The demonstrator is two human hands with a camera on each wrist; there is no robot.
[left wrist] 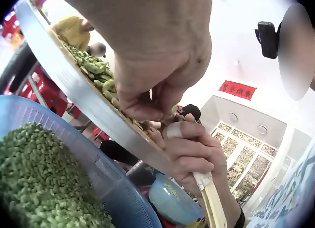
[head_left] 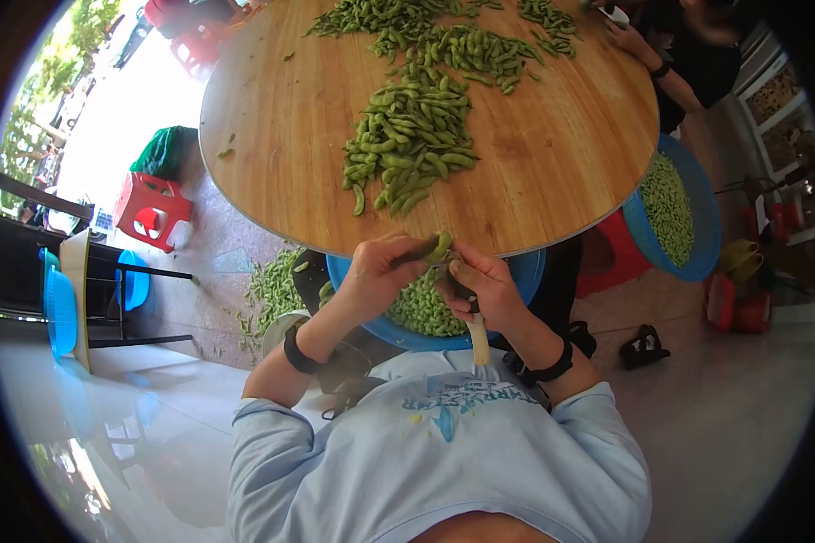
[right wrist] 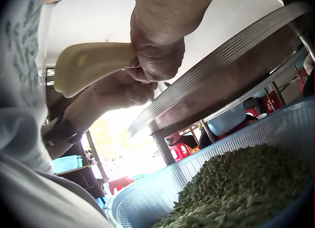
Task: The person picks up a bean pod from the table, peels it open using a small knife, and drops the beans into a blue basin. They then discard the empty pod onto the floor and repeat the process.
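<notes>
Over the table's near edge, my left hand pinches a green bean pod between thumb and fingers. My right hand is close beside it and grips a tool with a pale cream handle; its working end is hidden among the fingers. In the left wrist view this handle shows two parallel strips. A white wrap covers one right finger. Below both hands is a blue basket holding shelled green beans. Heaped pods lie ahead on the round wooden table.
Another person's arm reaches to the table's far right. A blue basin with beans stands at right, tilted in view. Loose pods cover the floor at left, near a red stool. Black shoes are on the floor at right.
</notes>
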